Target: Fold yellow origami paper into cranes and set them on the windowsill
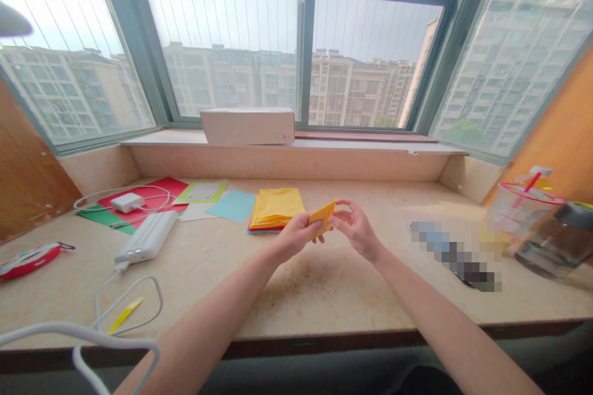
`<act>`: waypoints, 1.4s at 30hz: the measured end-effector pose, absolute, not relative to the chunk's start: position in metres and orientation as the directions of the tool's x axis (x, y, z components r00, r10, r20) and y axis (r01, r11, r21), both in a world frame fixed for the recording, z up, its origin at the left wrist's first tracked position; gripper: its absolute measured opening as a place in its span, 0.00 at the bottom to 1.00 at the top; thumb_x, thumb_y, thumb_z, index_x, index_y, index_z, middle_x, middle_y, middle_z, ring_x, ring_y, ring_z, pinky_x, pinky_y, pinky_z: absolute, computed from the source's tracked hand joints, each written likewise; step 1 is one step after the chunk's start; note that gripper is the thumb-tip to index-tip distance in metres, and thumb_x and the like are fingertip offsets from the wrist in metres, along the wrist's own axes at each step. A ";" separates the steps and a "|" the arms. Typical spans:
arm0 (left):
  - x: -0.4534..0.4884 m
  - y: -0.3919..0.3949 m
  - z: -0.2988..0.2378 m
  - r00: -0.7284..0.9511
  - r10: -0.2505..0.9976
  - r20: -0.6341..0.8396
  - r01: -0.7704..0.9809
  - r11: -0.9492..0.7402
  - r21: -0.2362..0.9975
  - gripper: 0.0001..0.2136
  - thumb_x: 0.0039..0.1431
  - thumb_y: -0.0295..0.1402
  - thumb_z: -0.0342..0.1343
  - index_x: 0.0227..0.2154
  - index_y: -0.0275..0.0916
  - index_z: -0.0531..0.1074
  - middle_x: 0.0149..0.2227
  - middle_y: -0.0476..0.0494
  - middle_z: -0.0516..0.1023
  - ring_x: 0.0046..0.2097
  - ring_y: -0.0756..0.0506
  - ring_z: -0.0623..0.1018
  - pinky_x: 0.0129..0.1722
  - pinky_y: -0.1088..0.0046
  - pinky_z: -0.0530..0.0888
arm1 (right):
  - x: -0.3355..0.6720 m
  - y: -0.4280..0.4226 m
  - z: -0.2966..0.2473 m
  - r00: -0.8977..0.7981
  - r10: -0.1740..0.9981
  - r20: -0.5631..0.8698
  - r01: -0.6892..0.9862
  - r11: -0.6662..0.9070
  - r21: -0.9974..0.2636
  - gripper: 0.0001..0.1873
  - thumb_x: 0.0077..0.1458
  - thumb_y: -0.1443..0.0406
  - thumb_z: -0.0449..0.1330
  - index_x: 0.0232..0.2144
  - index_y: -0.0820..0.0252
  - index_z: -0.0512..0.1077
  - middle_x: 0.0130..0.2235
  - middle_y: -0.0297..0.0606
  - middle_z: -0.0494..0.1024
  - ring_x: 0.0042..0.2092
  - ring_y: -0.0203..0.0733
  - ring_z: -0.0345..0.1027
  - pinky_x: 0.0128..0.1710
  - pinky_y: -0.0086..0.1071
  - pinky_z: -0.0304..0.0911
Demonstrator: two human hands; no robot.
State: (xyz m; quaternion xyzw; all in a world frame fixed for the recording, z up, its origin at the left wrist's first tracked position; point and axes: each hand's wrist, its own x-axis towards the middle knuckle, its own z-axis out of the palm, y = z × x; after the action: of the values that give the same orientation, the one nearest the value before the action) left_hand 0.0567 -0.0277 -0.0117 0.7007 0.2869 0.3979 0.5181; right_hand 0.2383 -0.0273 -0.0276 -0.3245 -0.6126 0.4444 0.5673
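Window-side worktop here, left hand and right hand are both pinching a folded orange paper between them, paper stack just beyond. I'd be keeping edges lined up, creasing slowly.

The beige stone tabletop carries a coloured paper stack, a white power bank, loose sheets, and a plastic cup.

Left hand: the left hand pinches the folded orange paper from its near side.
Right hand: the right hand grips the same paper's far edge with its fingertips.
Behind: a stack of coloured paper on the stone counter.
Left side: white power bank, charger.
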 end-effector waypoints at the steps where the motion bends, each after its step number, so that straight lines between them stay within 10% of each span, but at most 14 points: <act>1: 0.057 -0.028 -0.012 0.519 0.816 0.256 -0.004 -0.297 0.955 0.18 0.58 0.46 0.57 0.33 0.33 0.75 0.27 0.45 0.75 0.27 0.50 0.73 0.28 0.75 0.67 | 0.238 -0.028 -0.027 -0.145 0.903 0.404 -0.100 0.393 -0.914 0.26 0.48 0.56 0.67 0.45 0.54 0.61 0.37 0.39 0.82 0.36 0.44 0.76 0.38 0.41 0.72; 33: 0.055 -0.025 -0.015 0.533 0.826 0.181 -0.008 -0.209 0.978 0.17 0.55 0.43 0.60 0.37 0.31 0.75 0.38 0.38 0.79 0.30 0.48 0.78 0.29 0.74 0.71 | 0.236 -0.021 -0.032 -0.075 0.940 0.334 -0.100 0.326 -0.940 0.21 0.47 0.56 0.68 0.41 0.58 0.68 0.32 0.36 0.82 0.30 0.42 0.75 0.33 0.35 0.68; 42: 0.049 -0.021 -0.019 0.529 0.842 0.100 0.190 -0.232 0.954 0.09 0.53 0.30 0.56 0.35 0.31 0.75 0.31 0.44 0.77 0.26 0.50 0.76 0.26 0.76 0.70 | 0.246 -0.021 -0.026 0.020 0.854 0.520 0.201 0.506 -0.839 0.18 0.57 0.58 0.58 0.48 0.57 0.68 0.48 0.45 0.79 0.51 0.48 0.72 0.50 0.45 0.63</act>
State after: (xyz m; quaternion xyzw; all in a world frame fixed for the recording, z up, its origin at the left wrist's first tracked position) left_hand 0.0490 -0.0208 -0.0194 0.7149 0.3610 0.3240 0.5037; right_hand 0.2465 -0.0210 -0.0262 -0.4107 -0.6420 0.2795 0.5840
